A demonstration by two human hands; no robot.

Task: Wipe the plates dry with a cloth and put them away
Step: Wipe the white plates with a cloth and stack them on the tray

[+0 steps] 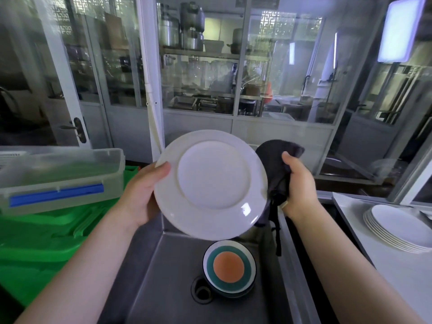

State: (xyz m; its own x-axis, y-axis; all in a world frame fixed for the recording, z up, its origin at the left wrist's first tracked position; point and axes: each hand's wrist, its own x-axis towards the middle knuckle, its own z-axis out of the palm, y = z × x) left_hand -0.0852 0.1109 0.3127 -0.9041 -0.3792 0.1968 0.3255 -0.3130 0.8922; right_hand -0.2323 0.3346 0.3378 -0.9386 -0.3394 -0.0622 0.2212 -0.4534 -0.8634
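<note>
My left hand (142, 192) grips a white plate (211, 183) by its left rim, thumb on the side that faces me, and holds it tilted above the steel sink (163, 272). Just right of the plate, my right hand (298, 183) holds a bunched dark grey cloth (277, 164) against the plate's right edge; a strip of the cloth hangs down toward the sink. In the sink, by the drain, lies a small stack of plates with orange, teal and white rings (230, 268). A stack of several white plates (399, 228) stands on the white counter at the right.
At the left, a clear plastic box with a blue latch (58, 178) sits on green plastic crates (39, 244). The white counter (395, 274) runs along the right of the sink. Behind the sink stand glass partitions and shelves of metal pots.
</note>
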